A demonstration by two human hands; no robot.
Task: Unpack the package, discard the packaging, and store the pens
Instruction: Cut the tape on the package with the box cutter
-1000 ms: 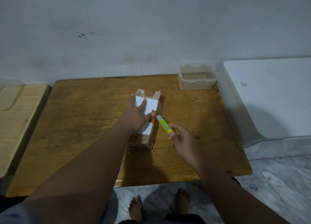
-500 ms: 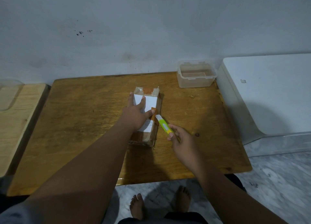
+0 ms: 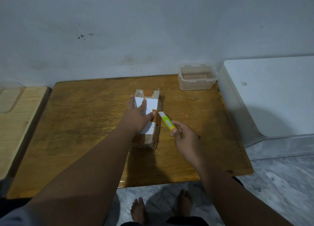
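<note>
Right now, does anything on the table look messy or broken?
The package looks rumpled and dented at its near end. A small crumb lies on the table near the clear container. Nothing is spilled.

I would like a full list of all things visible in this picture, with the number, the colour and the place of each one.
package: 1, brown with a white label, middle of the table
utility knife: 1, green and yellow, in the right hand, blade tip at the package's right edge
container: 1, clear plastic, far right corner of the table
table: 1, brown wood, centre
board: 1, pale wood, left of the table
white box: 1, white, right of the table
wall: 1, grey, behind the table
floor: grey marble, below and to the right
feet: 2, bare, on the floor by the table's near edge
left hand: 1, flat on the package
right hand: 1, holds the utility knife
</note>
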